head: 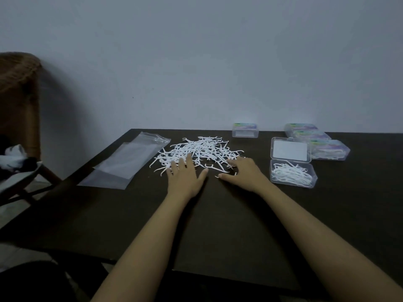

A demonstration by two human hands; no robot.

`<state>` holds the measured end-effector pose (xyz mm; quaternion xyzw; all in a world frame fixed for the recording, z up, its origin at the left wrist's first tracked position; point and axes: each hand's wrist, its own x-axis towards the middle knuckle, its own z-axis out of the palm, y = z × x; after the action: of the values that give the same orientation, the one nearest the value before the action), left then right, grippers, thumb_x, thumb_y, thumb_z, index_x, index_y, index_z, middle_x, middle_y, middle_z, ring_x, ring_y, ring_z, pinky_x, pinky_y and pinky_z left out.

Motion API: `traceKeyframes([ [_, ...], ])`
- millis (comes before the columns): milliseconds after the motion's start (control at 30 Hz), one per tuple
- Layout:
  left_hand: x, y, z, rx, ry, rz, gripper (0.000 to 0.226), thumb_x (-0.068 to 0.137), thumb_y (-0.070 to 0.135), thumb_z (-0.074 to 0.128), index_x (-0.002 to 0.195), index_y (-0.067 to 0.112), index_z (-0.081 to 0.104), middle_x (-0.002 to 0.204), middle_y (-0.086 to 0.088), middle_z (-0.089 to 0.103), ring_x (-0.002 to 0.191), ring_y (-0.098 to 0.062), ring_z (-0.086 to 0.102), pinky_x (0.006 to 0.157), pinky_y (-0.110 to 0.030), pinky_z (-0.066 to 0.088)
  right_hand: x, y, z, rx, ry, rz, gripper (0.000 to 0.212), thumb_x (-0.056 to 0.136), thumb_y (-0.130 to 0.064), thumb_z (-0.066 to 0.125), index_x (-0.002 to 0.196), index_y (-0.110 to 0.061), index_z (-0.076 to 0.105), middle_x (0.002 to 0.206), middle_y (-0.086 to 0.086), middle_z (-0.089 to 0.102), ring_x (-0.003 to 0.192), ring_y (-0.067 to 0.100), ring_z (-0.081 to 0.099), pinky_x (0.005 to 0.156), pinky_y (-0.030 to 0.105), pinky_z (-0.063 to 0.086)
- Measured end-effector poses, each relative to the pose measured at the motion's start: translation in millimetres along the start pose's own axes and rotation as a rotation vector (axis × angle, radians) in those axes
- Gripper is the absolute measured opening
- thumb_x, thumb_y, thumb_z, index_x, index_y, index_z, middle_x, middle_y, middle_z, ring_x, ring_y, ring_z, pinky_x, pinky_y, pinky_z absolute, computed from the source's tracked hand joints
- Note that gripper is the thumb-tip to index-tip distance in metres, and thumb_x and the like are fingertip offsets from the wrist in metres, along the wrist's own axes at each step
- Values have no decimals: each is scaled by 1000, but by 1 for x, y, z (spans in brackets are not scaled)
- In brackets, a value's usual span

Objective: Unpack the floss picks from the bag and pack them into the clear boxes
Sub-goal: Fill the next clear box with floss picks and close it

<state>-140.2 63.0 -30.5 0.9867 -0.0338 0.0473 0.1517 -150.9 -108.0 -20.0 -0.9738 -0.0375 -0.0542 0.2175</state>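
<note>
A loose pile of white floss picks point(202, 150) lies on the dark table point(218, 225). My left hand point(185, 177) lies flat with straight fingers on the pile's near left edge. At the pile's near right edge rests my right hand point(244, 173), fingers spread and touching a few stray picks. An open clear box point(292, 173) to the right holds several floss picks, its lid point(291, 149) hinged back. Two empty clear bags point(128, 160) lie flat left of the pile.
A shut clear box point(245, 130) stands by the wall behind the pile. Three more shut boxes point(316, 140) with coloured labels sit in a row at the back right. A wicker chair point(19, 101) with cloth on it stands left of the table.
</note>
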Motion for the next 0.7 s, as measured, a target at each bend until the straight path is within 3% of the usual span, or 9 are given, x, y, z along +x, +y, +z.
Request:
traceKeyframes([
  [167, 7, 9, 7, -28, 59, 202, 55, 97, 35, 38, 144, 12, 23, 147, -14, 30, 139, -30, 19, 116, -40, 14, 8, 2, -1, 41, 71, -50, 40, 82, -37, 66, 114, -14, 66, 114, 9, 65, 111, 26, 55, 95, 40, 43],
  [300, 5, 13, 8, -84, 85, 295, 45, 97, 21, 39, 140, 11, 30, 140, -10, 39, 132, -24, 30, 110, -32, 22, 8, -1, -3, -30, 41, -79, 26, 89, -30, 59, 112, -23, 67, 115, 3, 60, 116, 21, 47, 93, 37, 35],
  [433, 2, 14, 9, -216, 48, 371, 54, 95, 14, 42, 144, 9, 20, 143, -11, 36, 132, -22, 34, 111, -34, 25, 8, -2, -6, -90, 43, -128, 23, 93, -24, 53, 110, -25, 68, 116, 0, 59, 115, 18, 48, 91, 35, 31],
  [567, 1, 15, 8, -329, -3, 429, 53, 94, 9, 40, 143, 16, 23, 142, -7, 37, 131, -20, 36, 109, -41, 29, 7, -2, -12, -146, 26, -167, 22, 93, -22, 53, 108, -27, 68, 113, -7, 62, 110, 13, 53, 92, 31, 28],
  [700, 3, 12, 1, -244, 135, 354, 52, 93, 6, 38, 143, 15, 26, 143, -6, 35, 134, -20, 31, 112, -40, 23, 5, 1, -15, -126, 79, -170, 24, 89, -32, 58, 109, -24, 67, 109, -4, 65, 107, 15, 54, 93, 32, 33],
])
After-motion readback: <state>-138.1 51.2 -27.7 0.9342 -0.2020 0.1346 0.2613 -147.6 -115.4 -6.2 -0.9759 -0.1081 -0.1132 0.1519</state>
